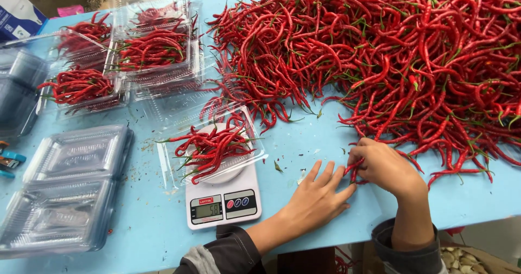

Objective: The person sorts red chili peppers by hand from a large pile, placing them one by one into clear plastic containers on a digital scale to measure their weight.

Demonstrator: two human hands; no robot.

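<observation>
At the heap's near edge, right hand grip clamped on chillies, left hand flat, fingers spread, just beside.

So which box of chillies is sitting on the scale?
The open clear box nearest the hands, on the white scale. The other filled boxes sit at the table's far left, off the scale.

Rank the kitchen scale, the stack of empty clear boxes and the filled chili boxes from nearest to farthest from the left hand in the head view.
From the left hand:
1. Kitchen scale, just to its left.
2. Stack of empty clear boxes, at the table's near left edge.
3. Filled chili boxes, far back left.
</observation>
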